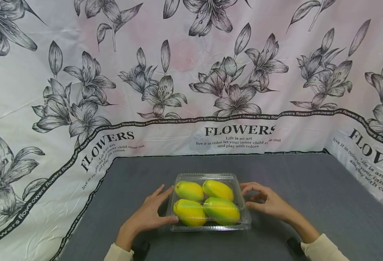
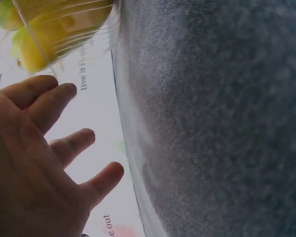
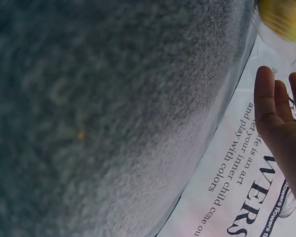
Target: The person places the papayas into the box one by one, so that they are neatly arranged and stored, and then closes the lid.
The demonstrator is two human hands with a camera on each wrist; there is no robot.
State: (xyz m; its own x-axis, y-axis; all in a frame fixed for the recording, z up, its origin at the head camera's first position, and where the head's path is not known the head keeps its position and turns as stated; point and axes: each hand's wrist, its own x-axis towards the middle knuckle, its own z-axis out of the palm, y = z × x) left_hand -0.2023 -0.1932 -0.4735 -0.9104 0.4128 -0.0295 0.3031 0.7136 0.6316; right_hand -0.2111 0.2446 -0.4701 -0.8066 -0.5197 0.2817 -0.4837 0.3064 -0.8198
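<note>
A clear plastic clamshell box (image 1: 211,228) with its lid down stands on the dark grey table. Several yellow-green mangoes (image 1: 189,212) lie inside it in two rows. My left hand (image 1: 149,214) is at the box's left side, fingers spread, thumb by the front left corner. In the left wrist view, two fingertips of the left hand (image 2: 39,143) are right at the box wall. On the other side, my right hand (image 1: 271,204) has its fingertips close to the right wall, fingers loosely bent. The right wrist view shows this hand (image 3: 288,140) with nothing in its grasp.
The grey table (image 1: 152,170) reaches back to a white cloth (image 1: 171,139) printed with black flowers and lettering, which hangs behind and along both sides. Dark straps sit at the wrists, below cream sleeves (image 1: 323,250).
</note>
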